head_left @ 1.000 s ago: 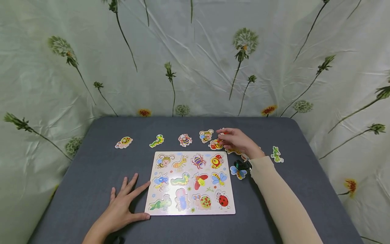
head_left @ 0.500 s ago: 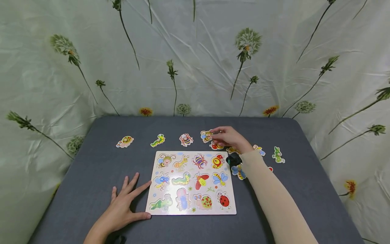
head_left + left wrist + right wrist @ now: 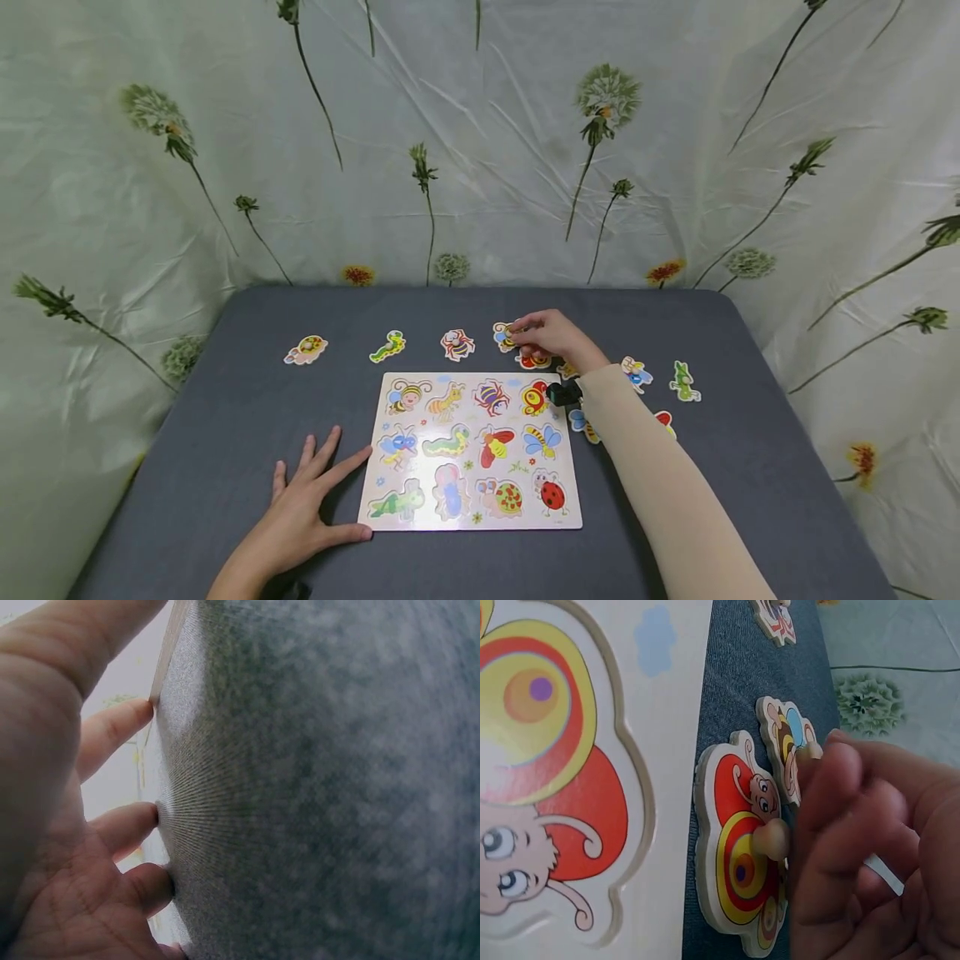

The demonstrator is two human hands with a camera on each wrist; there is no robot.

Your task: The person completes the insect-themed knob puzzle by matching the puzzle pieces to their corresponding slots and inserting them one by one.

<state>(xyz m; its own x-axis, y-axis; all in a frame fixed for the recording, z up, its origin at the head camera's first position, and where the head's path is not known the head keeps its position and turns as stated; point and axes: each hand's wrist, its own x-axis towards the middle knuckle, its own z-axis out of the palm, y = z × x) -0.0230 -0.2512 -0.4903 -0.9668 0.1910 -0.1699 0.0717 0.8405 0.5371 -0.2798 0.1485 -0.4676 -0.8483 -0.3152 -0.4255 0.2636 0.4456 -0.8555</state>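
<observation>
A pale puzzle board with cut-out insect pictures lies on the table. My left hand is spread flat on the cloth, with index fingertip and thumb tip against the board's left edge; in the left wrist view the fingers reach straight to the table. Beyond the board's top edge, my right hand pinches the small wooden knob of a bee puzzle piece, whose right side the fingers hide. The right wrist view has that knob at the fingertips. Just below them lies a red butterfly piece.
Along the far side lie a snail piece, a caterpillar piece and a spider piece. To the right are a green grasshopper-like piece and a blue-winged piece. A floral curtain hangs behind the table.
My right hand has moved left from above the butterfly piece to the bee piece, and its fingers have closed at the knob. The left hand stays at the board's edge.
</observation>
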